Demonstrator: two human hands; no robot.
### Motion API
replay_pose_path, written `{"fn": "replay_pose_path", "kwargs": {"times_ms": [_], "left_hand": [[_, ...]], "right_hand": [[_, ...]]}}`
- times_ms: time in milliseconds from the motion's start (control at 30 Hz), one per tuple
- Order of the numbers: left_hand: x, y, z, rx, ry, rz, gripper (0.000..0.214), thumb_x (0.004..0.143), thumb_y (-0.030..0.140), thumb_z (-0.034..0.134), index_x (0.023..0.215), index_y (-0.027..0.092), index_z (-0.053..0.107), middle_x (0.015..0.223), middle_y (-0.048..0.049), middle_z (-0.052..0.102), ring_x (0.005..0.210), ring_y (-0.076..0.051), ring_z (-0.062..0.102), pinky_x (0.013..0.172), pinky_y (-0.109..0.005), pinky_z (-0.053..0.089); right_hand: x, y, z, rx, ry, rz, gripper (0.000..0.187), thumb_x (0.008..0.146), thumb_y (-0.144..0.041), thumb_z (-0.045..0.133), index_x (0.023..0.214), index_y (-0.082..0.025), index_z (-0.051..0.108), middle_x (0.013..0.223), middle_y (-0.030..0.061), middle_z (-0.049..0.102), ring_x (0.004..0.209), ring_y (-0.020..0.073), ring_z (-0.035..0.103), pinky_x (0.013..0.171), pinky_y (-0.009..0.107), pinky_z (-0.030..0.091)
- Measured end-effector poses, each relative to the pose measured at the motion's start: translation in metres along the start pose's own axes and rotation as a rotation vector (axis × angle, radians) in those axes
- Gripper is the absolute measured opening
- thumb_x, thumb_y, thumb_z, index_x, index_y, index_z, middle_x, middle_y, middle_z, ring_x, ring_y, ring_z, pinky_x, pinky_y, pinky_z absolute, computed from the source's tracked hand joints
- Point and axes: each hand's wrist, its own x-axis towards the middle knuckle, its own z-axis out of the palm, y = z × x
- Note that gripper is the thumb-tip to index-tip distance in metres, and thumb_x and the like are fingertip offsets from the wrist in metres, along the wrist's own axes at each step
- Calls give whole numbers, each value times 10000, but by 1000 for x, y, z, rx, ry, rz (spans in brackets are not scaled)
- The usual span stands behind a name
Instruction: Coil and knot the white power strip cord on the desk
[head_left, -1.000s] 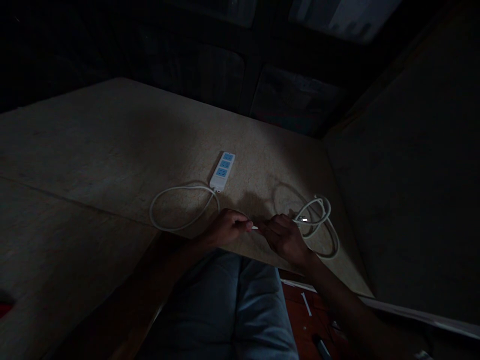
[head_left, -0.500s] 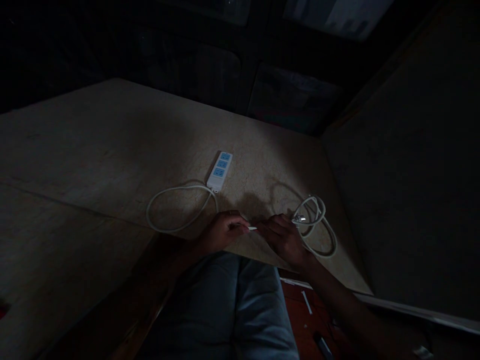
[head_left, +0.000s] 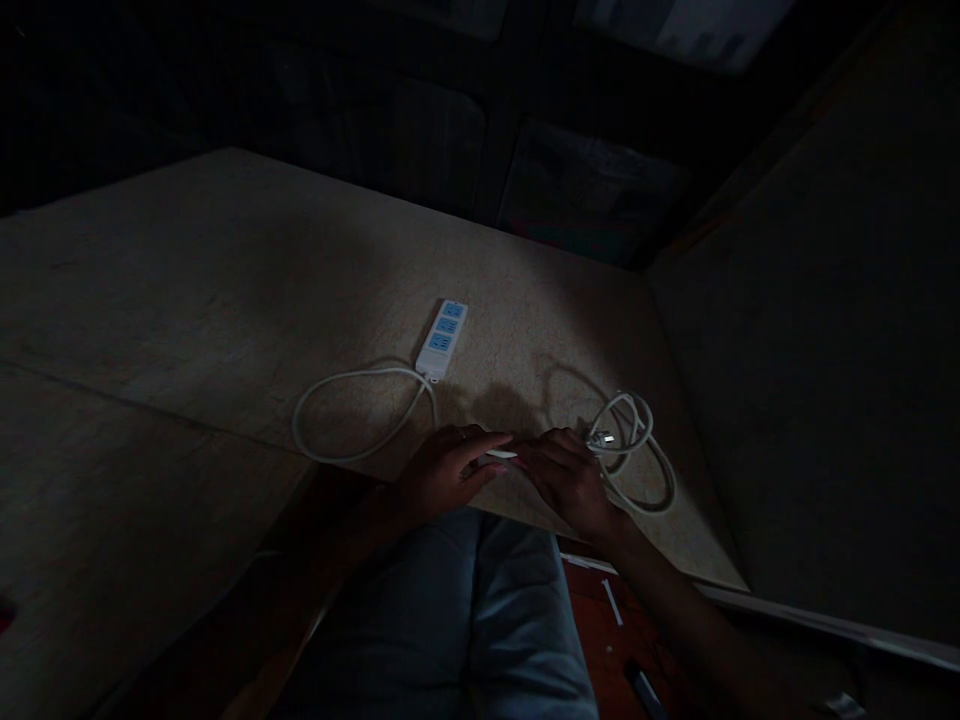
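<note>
A white power strip [head_left: 444, 337] with blue sockets lies on the beige table [head_left: 187, 290]. Its white cable [head_left: 352, 415] makes a loop to the left, runs to the table's front edge and ends in a small coil [head_left: 637, 455] with the plug [head_left: 604, 438] at the right. My left hand [head_left: 446, 468] holds a short stretch of cable [head_left: 501, 455] between thumb and stretched fingers. My right hand [head_left: 568, 478] touches it fingertip to fingertip, curled round the same cable just beside the coil.
The light is very dim. My lap in blue jeans [head_left: 465, 620] is below the table's front edge. On the red floor [head_left: 600, 640] lie a dark pen-like object [head_left: 643, 692] and a white strip [head_left: 611, 603]. A slanted panel [head_left: 810, 400] rises at the right.
My left hand's fingers have stretched out along the cable toward the right hand, closing the gap between the two hands. The strip and the coil lie as before.
</note>
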Motion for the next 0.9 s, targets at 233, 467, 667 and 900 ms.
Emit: {"fn": "replay_pose_path", "kwargs": {"times_ms": [233,467,667,900], "left_hand": [[3,1,2,253,109,148,196,965,230,515,993,187,704,798,-20,681,710,-116,623,672,-239,458],[8,4,-4,384,46,154,164,917,168,530,886,199,688,734,2,644,638,-144,592,598,-281,413],[6,-4,-2,422,8,109,187,919,168,514,840,188,683,757,-11,657,652,-163,567,645,-295,438],[0,-17,-8,374,81,2,139,937,194,537,942,184,675,863,-14,688,769,-161,617,723,-288,465]], "right_hand": [[8,-2,0,63,-42,60,222,938,-175,573,1147,-168,647,956,60,696,851,189,561,750,339,437],[0,10,1,87,-135,104,265,975,-196,504,1212,-197,620,1051,66,695,939,194,627,810,344,493],[-13,20,-9,-41,-148,149,325,952,-170,534,1273,-200,573,1162,92,657,1076,213,597,906,367,493],[-55,33,-36,-212,10,400,517,953,-296,533,1445,-215,399,1428,165,433,1279,299,452,991,479,454]]}}
